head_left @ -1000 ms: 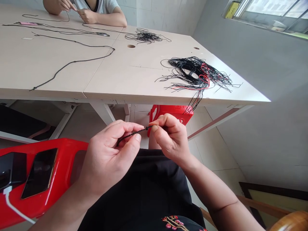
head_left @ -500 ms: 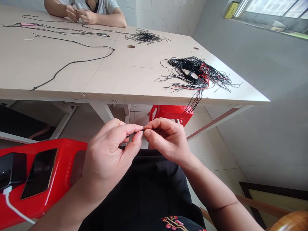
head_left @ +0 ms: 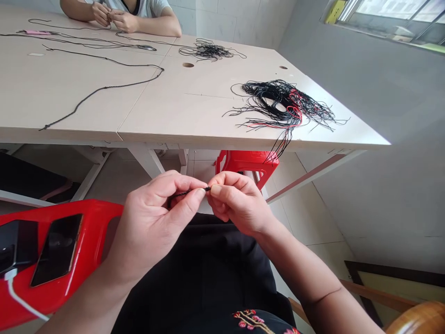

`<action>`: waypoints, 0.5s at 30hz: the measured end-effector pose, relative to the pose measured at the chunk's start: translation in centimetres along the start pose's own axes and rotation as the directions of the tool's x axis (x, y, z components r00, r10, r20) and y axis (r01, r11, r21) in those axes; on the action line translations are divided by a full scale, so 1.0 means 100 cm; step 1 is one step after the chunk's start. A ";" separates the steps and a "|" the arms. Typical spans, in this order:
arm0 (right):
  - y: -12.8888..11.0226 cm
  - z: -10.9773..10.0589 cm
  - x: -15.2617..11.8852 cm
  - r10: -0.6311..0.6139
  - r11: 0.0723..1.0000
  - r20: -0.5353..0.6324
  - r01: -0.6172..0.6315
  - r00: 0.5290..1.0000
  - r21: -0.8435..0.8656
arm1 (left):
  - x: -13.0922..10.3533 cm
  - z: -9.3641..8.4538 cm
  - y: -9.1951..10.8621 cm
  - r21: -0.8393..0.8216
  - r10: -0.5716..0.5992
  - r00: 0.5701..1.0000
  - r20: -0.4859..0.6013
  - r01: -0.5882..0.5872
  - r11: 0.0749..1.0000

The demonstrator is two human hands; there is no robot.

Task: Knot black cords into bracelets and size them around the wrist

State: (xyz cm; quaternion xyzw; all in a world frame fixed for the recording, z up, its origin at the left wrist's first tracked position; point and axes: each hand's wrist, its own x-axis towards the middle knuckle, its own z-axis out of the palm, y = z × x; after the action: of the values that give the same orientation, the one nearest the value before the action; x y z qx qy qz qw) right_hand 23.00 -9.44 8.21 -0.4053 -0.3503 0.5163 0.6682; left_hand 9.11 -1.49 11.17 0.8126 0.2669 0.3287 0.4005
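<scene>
Left fingers (head_left: 195,195) and right fingers (head_left: 216,185) pinch black braided cord (head_left: 183,193); desk (head_left: 153,109) beyond them.

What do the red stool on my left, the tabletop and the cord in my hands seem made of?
The stool looks like molded plastic: glossy, with bright highlights. The tabletop is probably laminated board: smooth, pale, with a wood-like edge. The cord seems dull, twisted fibre, ropelike in surface; which fibre, I can't tell.
</scene>
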 end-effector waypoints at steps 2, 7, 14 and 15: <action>-0.003 0.000 0.000 -0.043 0.993 0.001 0.043 0.999 -0.111 | 0.000 0.001 -0.002 -0.016 0.032 0.999 -0.008 -0.032 0.999; -0.013 0.001 -0.004 -0.246 0.809 -0.043 0.181 0.968 -0.559 | 0.002 -0.001 -0.002 0.136 0.216 0.975 -0.042 -0.209 0.969; -0.022 0.003 -0.002 -0.431 0.489 0.221 0.432 0.875 -0.758 | 0.008 0.000 0.005 0.293 0.416 0.909 -0.017 -0.393 0.872; -0.020 0.003 -0.002 -0.418 0.554 0.201 0.424 0.886 -0.716 | 0.008 0.001 0.006 0.287 0.423 0.906 -0.028 -0.398 0.871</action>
State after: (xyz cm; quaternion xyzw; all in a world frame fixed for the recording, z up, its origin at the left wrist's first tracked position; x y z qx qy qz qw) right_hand 23.45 -9.86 10.14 -0.5440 -0.6183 0.1543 0.5459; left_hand 9.80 -1.33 11.80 0.8825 0.1488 0.4024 0.1924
